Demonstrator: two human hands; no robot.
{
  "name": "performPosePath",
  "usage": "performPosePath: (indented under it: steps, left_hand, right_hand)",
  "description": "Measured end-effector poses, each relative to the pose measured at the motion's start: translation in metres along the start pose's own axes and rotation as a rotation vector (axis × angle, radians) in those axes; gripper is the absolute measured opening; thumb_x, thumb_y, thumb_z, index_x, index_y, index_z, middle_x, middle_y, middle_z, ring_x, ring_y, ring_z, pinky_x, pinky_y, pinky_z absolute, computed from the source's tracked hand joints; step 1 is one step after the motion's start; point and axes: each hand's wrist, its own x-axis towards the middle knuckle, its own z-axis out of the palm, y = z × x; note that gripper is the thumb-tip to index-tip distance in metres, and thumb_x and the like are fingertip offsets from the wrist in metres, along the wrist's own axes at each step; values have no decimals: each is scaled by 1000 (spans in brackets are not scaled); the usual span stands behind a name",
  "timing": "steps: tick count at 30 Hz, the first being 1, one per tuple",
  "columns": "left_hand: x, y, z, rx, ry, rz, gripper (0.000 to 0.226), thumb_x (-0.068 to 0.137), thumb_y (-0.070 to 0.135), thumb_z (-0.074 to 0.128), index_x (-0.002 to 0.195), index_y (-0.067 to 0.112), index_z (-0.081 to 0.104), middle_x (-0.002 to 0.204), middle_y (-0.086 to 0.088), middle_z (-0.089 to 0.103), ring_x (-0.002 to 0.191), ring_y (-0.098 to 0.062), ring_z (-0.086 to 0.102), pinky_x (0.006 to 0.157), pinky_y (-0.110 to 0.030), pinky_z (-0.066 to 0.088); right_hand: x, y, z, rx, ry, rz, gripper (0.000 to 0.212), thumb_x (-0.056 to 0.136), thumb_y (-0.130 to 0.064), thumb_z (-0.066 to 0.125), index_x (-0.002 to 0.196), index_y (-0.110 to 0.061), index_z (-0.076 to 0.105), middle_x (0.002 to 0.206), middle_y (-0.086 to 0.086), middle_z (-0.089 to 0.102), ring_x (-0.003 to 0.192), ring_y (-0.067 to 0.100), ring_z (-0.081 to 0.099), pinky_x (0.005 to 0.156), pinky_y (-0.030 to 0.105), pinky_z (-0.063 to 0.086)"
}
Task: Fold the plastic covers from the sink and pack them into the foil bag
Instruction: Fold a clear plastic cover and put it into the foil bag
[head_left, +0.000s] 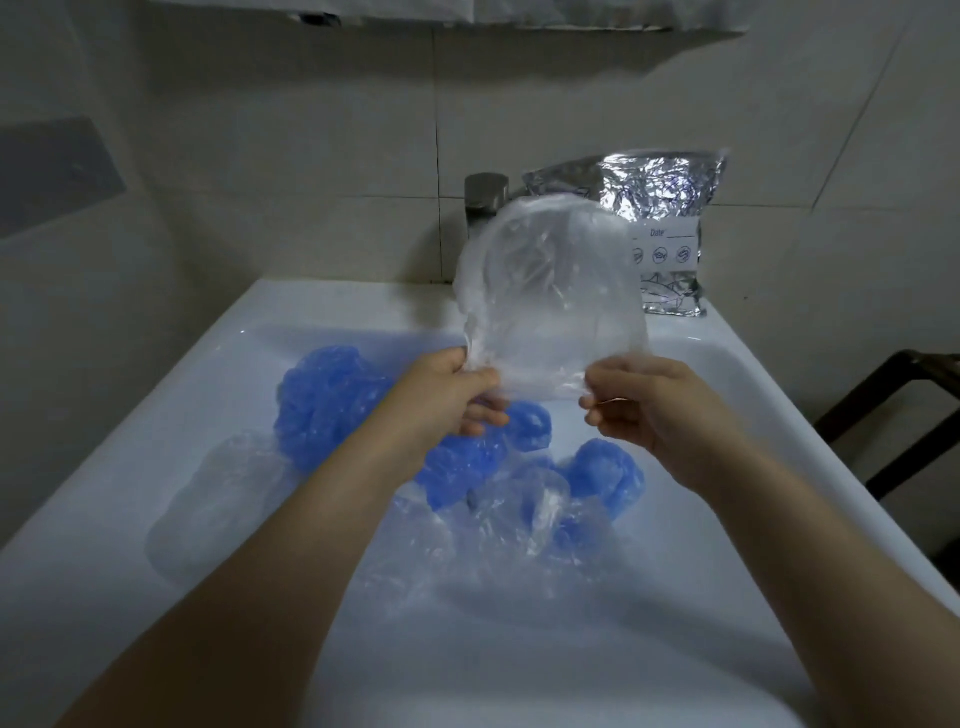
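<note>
Both hands are raised above the sink (691, 374), each pinching the lower edge of one clear plastic cover (553, 296): the left hand (452, 395) nips the cover's lower left corner between thumb and curled fingers, and the right hand (644, 405) nips the lower right edge the same way, so the film stands up from the two grips as a rounded, slightly wrinkled sheet. Held like this, the cover hangs over the back half of the sink, in front of the tap (485, 200) and partly across the foil bag (660, 228), which stands upright on the sink's back right ledge against the wall. Down in the sink basin lie the remaining covers, a heap of crumpled blue covers (332, 400) toward the left and middle, and several clear covers (498, 525) nearer the front edge. The fold looks barely begun, so most of the risk lies in the material. Film this thin and limp will likely flop or cling to itself when the two pinches are brought together, giving a bunched wad rather than a flat fold, and a bulky wad may not slide into the bag. Only the edge is held, so a loose pinch could let the cover drop back into the sink among the others. Reaching for the bag could also tip it, since it stands free on a narrow ledge, and whether its mouth is open I cannot tell.
</note>
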Motion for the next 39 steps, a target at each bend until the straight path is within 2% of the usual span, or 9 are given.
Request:
performPosePath:
  steps: [6, 11, 16, 20, 22, 24, 26, 31, 39]
  left_hand:
    - [2, 1, -2, -301, -68, -76, 23, 94, 6, 41, 85, 21, 55, 51, 5, 63, 48, -4, 61, 57, -22, 35]
    - [3, 3, -8, -789, -205, -102, 25, 71, -1, 52, 73, 16, 70, 65, -2, 66, 57, -13, 65, 58, -23, 46]
    - [-1, 1, -11, -472, -193, 59, 58, 85, -15, 33, 57, 15, 74, 62, 2, 70, 57, -7, 66, 55, -17, 53]
    - [2, 0, -11, 38, -89, 10, 18, 59, 17, 53, 59, 13, 70, 74, -12, 67, 73, -22, 62, 78, -32, 53]
    - [4, -3, -5, 193, 21, -2, 32, 63, 41, 56, 49, 15, 68, 78, -19, 67, 77, -30, 60, 87, -36, 48]
    - [4, -4, 0, 184, 142, 41, 46, 79, 49, 61, 49, 14, 59, 65, -9, 61, 63, -19, 55, 65, -17, 46]
    - [2, -7, -1, 114, 190, 95, 39, 82, 35, 68, 55, 13, 50, 55, -3, 46, 50, -12, 43, 46, -13, 35]
    - [7, -7, -2, -251, 64, 16, 23, 80, 6, 68, 69, 19, 53, 84, -9, 59, 83, -24, 55, 66, -26, 38]
    - [6, -3, -14, -259, 73, 68, 19, 82, 2, 65, 89, 20, 66, 72, 12, 72, 70, 2, 65, 68, -10, 49]
  right_hand:
    - [3, -6, -9, 257, -122, 76, 21, 88, -2, 44, 93, -14, 60, 53, 1, 56, 43, 10, 47, 44, 16, 41]
    - [-1, -8, -10, 442, -224, -88, 16, 42, -14, 76, 57, -16, 69, 54, 1, 60, 44, 9, 53, 46, 15, 46]
    - [-6, -13, -24, 161, -236, -156, 33, 61, -26, 44, 44, -6, 65, 53, 8, 63, 49, 17, 58, 50, 15, 44]
    - [8, -3, -25, -89, -38, 30, 73, 86, -61, 30, 44, -7, 57, 48, 7, 57, 42, 15, 49, 44, 19, 35]
    - [10, 4, -19, -265, 31, 12, 51, 86, -48, 53, 53, -9, 54, 46, 2, 53, 41, 11, 45, 41, 16, 34]
    - [9, 9, -15, -284, 10, -14, 31, 82, -22, 68, 58, -12, 52, 50, 2, 51, 47, 13, 45, 46, 18, 37]
    - [9, 11, -12, -149, -39, 16, 35, 82, -5, 66, 57, -16, 44, 54, 2, 46, 49, 13, 43, 46, 19, 39]
    - [10, 3, -16, 350, -99, 109, 28, 83, 8, 50, 69, -17, 50, 57, -1, 49, 46, 8, 49, 49, 16, 46]
    - [10, 0, -27, -344, 62, -244, 21, 81, 5, 63, 88, -13, 68, 76, -1, 67, 62, 5, 58, 64, 14, 49]
